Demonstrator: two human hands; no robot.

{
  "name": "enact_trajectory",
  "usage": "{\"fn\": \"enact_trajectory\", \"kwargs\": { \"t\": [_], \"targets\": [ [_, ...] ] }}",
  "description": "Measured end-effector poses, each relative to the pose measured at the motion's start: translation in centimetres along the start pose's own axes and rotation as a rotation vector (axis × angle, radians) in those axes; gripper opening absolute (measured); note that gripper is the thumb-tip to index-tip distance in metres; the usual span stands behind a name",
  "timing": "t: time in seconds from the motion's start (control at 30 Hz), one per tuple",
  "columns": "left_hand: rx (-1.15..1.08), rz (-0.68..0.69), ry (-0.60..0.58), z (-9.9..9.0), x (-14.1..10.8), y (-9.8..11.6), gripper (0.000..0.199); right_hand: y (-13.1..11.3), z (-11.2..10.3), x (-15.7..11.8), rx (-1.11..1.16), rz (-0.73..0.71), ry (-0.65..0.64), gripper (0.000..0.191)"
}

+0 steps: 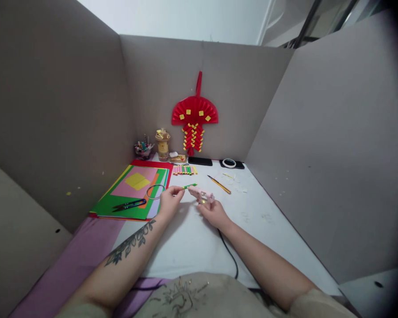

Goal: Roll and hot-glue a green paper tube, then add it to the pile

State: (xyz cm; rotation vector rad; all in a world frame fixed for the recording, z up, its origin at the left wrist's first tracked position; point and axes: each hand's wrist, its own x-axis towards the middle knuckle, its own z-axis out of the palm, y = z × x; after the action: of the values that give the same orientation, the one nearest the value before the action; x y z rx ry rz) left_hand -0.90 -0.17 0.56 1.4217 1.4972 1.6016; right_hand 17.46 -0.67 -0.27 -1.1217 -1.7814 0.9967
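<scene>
Between the fingertips of my left hand [171, 198] is a small green paper roll [190, 186] with yellow at its end. My right hand [215, 214] is wrapped round a pale pink hot glue gun [201, 193], whose black cord [230, 251] runs down toward my lap. The gun's nozzle points left, close to the paper roll; I cannot tell whether they touch. Behind my hands lies a row of pink, green and yellow paper rolls [185, 170]. Left of my left hand, a silver ring [147, 193] and dark thread snips [129, 205] rest on stacked coloured paper [102, 211].
A yellow utility knife [220, 184] lies to the right near thread scraps. Along the back stand a pen holder [143, 150], a drink cup [163, 145], a black phone [200, 161] and a tape roll [229, 163]. A red fan ornament [194, 110] hangs on the grey partition [152, 75].
</scene>
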Motion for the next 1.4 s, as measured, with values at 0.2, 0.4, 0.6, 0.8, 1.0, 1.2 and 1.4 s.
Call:
{"fn": "enact_trajectory", "kwargs": {
  "t": [0.2,0.4,0.6,0.8,1.0,1.2,1.4],
  "targets": [
    [-0.013,-0.011,-0.013,-0.04,-0.07,0.25,0.016,-0.04,0.07,-0.15,0.014,-0.003,-0.032,0.032],
    [-0.028,-0.011,0.036,-0.18,0.09,0.15,0.017,-0.5,0.06,-0.14,-0.03,-0.014,0.004,0.029],
    [-0.032,-0.019,0.027,-0.16,0.02,0.22,0.018,-0.55,0.07,-0.29,-0.023,-0.039,-0.007,0.033],
    [-0.044,-0.036,0.003,-0.08,-0.04,0.38,0.017,-0.47,0.2,-0.22,-0.04,-0.074,0.002,0.033],
    [-0.067,-0.043,0.02,-0.08,-0.06,0.64,0.017,-0.64,-0.06,-0.21,-0.006,-0.082,0.045,0.033],
    [-0.069,-0.033,0.001,-0.03,-0.14,0.45,0.017,-0.63,0.17,-0.25,-0.035,-0.082,0.033,0.029],
    [-0.056,-0.041,0.0,-0.06,-0.23,0.66,0.016,-0.79,0.17,-0.38,-0.033,-0.087,0.058,0.03]
  ]
}}
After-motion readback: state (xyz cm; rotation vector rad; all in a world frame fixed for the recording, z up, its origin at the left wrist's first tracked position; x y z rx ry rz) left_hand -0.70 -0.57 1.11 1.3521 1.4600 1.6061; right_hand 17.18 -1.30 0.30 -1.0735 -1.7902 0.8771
